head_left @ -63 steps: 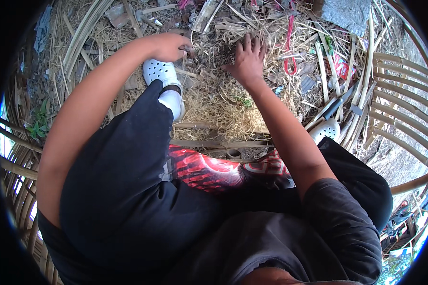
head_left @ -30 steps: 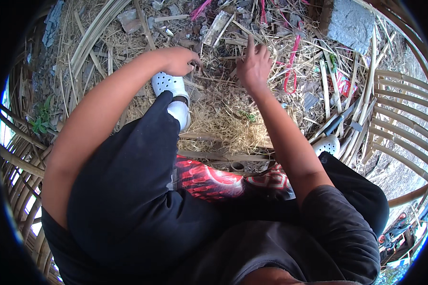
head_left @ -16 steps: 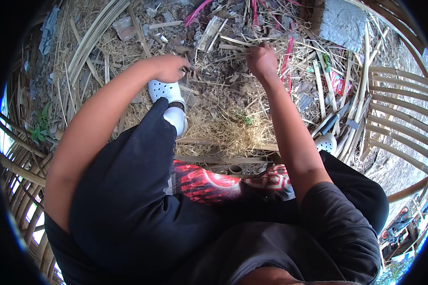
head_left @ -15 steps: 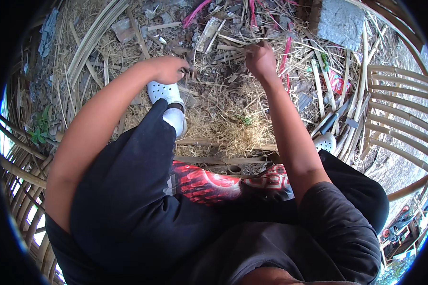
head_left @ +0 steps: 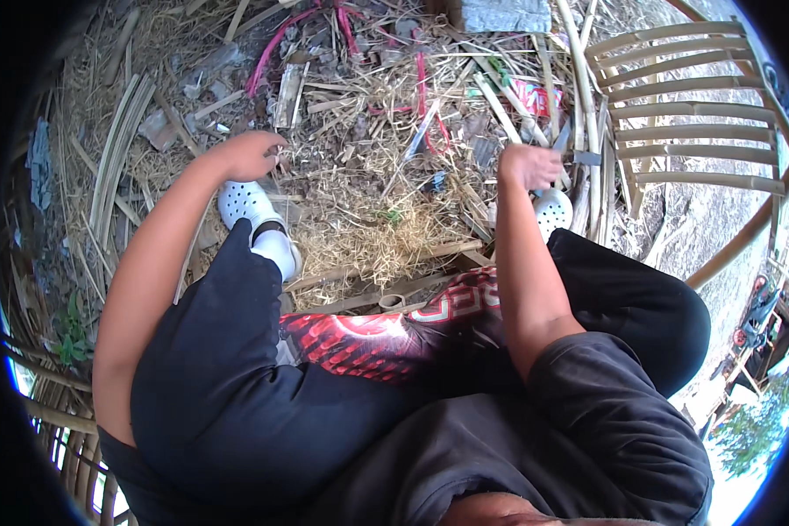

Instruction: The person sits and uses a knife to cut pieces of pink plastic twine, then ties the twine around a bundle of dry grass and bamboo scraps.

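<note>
My left hand [head_left: 252,156] hangs above the toe of a white clog [head_left: 247,203], its fingers loosely bent and apart, with nothing visible in them. On the right, my right hand [head_left: 529,167] is over the handle end of a knife, just above the other white clog [head_left: 553,212]. Its fingers point right and look stretched out, a little blurred. The knife's blade [head_left: 563,138] shows beyond the fingers; the hand hides most of the handle. Dry straw [head_left: 368,237] and bamboo scraps cover the ground between my feet.
A slatted bamboo frame [head_left: 693,109] stands at the right, near long bamboo strips [head_left: 580,79]. A grey block [head_left: 505,15] lies at the far edge. Pink plastic ties [head_left: 267,60] and a red wrapper [head_left: 535,98] lie among the litter. A printed red-black sack [head_left: 368,342] is beneath me.
My right hand has moved from the far middle litter toward me and right, to the knife beside the clog. My left hand stays near the left clog. The view has shifted right.
</note>
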A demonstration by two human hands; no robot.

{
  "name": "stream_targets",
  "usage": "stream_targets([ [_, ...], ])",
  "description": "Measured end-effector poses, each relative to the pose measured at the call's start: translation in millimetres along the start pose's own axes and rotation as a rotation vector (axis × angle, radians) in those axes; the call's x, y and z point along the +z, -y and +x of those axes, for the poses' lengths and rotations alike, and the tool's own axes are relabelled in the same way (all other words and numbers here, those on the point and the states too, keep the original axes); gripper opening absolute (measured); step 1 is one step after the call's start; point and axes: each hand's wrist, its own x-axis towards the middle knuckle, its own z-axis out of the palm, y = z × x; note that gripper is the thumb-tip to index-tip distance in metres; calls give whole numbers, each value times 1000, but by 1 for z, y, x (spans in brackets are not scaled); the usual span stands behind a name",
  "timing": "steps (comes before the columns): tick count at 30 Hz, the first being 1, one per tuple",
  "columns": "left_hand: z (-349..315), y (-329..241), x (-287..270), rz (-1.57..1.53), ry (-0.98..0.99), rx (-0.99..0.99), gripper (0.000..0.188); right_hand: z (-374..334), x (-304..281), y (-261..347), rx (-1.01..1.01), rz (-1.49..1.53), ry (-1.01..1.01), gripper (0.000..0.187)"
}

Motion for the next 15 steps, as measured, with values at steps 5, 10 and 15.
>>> stream_targets([
  [5,6,-6,-13,21,-64,63,44,49,23,-49,-157,-90,342,58],
  [10,13,-8,-10,-8,-69,81,44,121,-2,-29,-691,-408,738,36],
  [15,-7,2,-11,-11,-46,33,44,97,-233,59,-1225,-915,679,24],
])
